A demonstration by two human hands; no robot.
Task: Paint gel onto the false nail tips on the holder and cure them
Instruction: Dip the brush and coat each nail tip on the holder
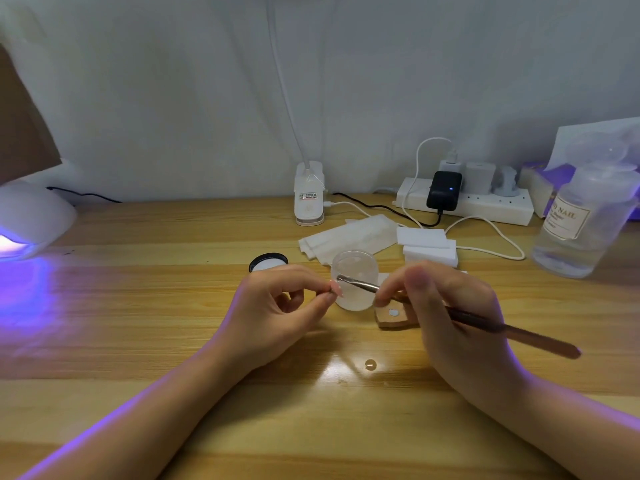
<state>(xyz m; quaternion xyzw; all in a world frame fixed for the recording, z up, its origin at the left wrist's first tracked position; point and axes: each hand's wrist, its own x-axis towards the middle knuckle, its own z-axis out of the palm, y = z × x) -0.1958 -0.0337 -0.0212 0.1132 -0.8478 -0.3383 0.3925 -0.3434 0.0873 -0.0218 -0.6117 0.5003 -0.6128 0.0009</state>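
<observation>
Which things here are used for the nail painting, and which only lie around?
In use: nail tip, brush, gel jar, jar lid, holder, lamp.

Lying about: power strip, bottle, sponges, wipes.

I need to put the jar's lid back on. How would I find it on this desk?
On the wooden desk, look just beyond the left hand, left of the small clear glass jar. The round black lid lies there with its pale inside showing, the only black-rimmed disc.
</observation>
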